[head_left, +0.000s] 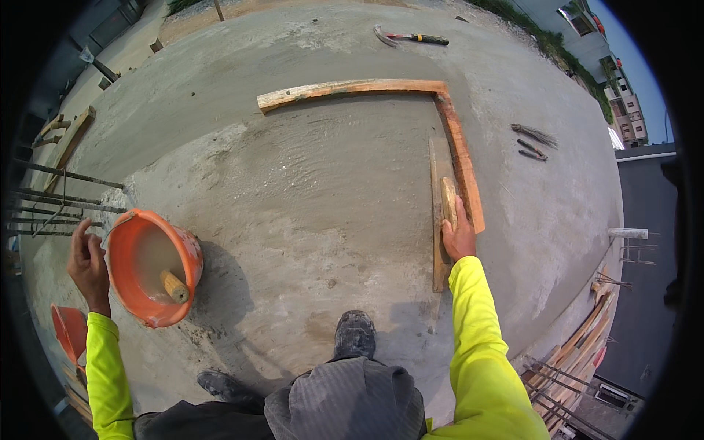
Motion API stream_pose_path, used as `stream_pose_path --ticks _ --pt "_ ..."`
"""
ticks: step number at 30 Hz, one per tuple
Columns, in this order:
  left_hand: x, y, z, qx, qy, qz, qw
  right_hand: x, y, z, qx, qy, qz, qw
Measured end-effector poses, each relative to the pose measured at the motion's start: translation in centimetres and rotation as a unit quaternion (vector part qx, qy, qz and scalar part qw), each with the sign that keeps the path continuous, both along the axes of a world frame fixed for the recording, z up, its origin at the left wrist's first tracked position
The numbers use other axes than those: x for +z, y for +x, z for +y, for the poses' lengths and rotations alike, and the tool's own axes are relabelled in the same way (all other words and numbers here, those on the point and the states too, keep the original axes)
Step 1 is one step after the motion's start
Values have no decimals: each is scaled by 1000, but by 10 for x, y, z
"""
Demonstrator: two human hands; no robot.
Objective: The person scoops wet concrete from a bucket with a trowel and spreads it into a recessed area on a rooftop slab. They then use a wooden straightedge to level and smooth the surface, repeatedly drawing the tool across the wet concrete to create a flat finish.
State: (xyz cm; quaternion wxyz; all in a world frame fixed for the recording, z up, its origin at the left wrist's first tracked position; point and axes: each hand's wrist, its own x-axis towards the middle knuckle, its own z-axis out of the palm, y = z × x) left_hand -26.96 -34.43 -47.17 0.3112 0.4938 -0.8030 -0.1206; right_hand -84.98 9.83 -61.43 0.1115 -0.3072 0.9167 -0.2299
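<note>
My right hand [460,236] is closed around the handle of a long wooden float [440,268], which lies on wet grey concrete [345,161]. The float runs alongside an L-shaped frame of two wooden strips [460,154]. My left hand [89,268] is raised at the left, its fingers loosely bent and apart, with nothing seen in it. Beside it stands an orange bucket [126,257] of cloudy grey water. A tool's wooden handle [174,287] leans inside the bucket; its other end is hidden under the water.
A claw hammer [418,37] lies beyond the frame. Pliers [532,150] and a bundle of wire [534,135] lie to its right. Rebar [70,198] sticks out past the bucket, near a second orange bucket [70,331]. Timber and more rebar [579,359] line the right edge.
</note>
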Motion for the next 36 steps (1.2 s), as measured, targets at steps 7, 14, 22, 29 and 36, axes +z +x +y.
stream_pose_path --ticks 7,14,22,29,36 --pt "-3 -31 -6 -37 -21 2 999 -2 76 108 -34 1 -53 998" --pt "0 -74 5 -82 -36 -30 996 -15 83 -46 143 -31 -124 981" --pt "28 -16 21 -6 -32 8 999 8 105 -23 133 -7 -78 988" --pt "29 -66 23 -70 -64 -18 995 -9 131 -129 323 34 -112 939" --pt "36 -33 28 -32 -34 -18 999 -7 118 -53 255 6 -139 957"
